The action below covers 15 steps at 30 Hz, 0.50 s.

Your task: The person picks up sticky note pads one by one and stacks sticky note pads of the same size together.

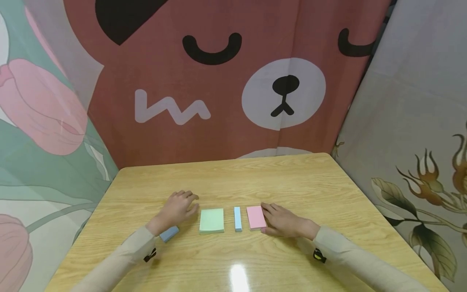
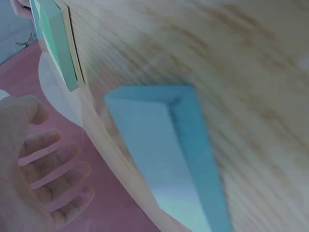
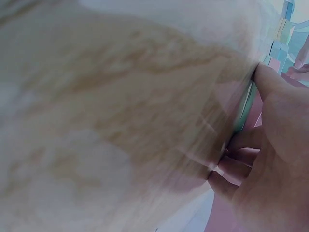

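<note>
A pink sticky note pad [image 1: 256, 217] lies flat at the right end of a row on the table. My right hand [image 1: 285, 221] holds its right side, thumb at the near corner and fingertips at the far corner; in the right wrist view, the fingers [image 3: 231, 176] touch the tabletop. A narrow light-blue sticky note pad [image 1: 238, 219] lies just left of the pink one, and a square green sticky note pad [image 1: 211, 221] further left. My left hand [image 1: 176, 209] hovers left of the green pad, fingers loosely bent, holding nothing. A blue block-like pad [image 2: 159, 150] lies under the left wrist, partly hidden in the head view.
The wooden table [image 1: 226, 182] reaches back to a curtain [image 1: 226, 142] with a bear print. Patterned curtains hang on the left and right sides. A light reflection shows on the table's near part.
</note>
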{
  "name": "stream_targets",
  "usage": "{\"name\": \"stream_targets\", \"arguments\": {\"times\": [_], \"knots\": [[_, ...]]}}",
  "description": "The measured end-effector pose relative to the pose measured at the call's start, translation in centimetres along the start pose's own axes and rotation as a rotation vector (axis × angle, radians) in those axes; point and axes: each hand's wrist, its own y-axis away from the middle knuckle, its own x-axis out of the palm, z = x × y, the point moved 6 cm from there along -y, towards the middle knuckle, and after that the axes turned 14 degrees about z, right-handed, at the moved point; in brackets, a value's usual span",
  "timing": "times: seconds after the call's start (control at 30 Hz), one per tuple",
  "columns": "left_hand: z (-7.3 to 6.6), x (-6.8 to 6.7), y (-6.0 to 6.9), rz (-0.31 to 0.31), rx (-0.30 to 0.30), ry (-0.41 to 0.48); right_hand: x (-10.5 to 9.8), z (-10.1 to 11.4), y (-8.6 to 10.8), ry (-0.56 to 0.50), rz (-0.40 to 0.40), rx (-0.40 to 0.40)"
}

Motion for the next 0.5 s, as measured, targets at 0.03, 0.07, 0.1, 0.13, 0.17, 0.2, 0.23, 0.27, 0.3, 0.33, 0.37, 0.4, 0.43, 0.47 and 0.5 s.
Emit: {"name": "stream_targets", "arguments": {"times": [0.03,0.07,0.1,0.13,0.17,0.2,0.23,0.27,0.3,0.33,0.37,0.4,0.43,0.47,0.5], "knots": [[0.0,0.0,0.1,-0.005,-0.002,-0.005,0.0,0.0,0.0,0.005,-0.002,-0.003],[0.1,0.1,0.2,-0.009,-0.003,-0.01,-0.1,0.0,0.1,0.009,-0.005,-0.005],[0.2,0.1,0.3,-0.011,-0.006,-0.013,-0.1,0.0,0.1,0.013,-0.007,-0.008],[0.2,0.2,0.5,-0.013,-0.009,-0.015,0.0,0.0,0.0,0.016,-0.005,-0.007],[0.3,0.2,0.6,-0.011,-0.013,-0.015,0.0,0.0,0.0,0.018,-0.003,-0.006],[0.4,0.2,0.8,-0.01,-0.016,-0.015,0.0,0.0,0.0,0.019,-0.007,-0.007],[0.5,0.3,0.9,-0.008,-0.019,-0.014,0.0,0.0,0.0,0.016,-0.003,-0.004],[0.6,0.3,1.0,-0.005,-0.022,-0.01,0.0,-0.1,0.0,0.014,-0.005,-0.003],[0.7,0.3,1.1,-0.002,-0.026,-0.008,0.0,-0.1,0.0,0.01,-0.005,-0.002],[0.8,0.3,1.3,0.0,-0.028,-0.008,0.0,-0.1,0.0,0.006,-0.004,0.0],[0.9,0.4,1.4,0.004,-0.031,-0.006,0.0,-0.1,0.0,0.006,-0.006,0.0],[1.0,0.4,1.5,0.006,-0.034,-0.005,0.0,-0.1,0.0,0.004,-0.007,0.0],[1.1,0.5,1.6,0.009,-0.036,-0.006,0.0,-0.1,0.1,0.002,-0.008,-0.001],[1.1,0.5,1.8,0.011,-0.037,-0.007,0.0,0.0,0.1,0.002,-0.013,-0.004],[1.2,0.6,2.0,0.011,-0.037,-0.009,0.0,0.0,0.1,0.001,-0.014,-0.006]]}}
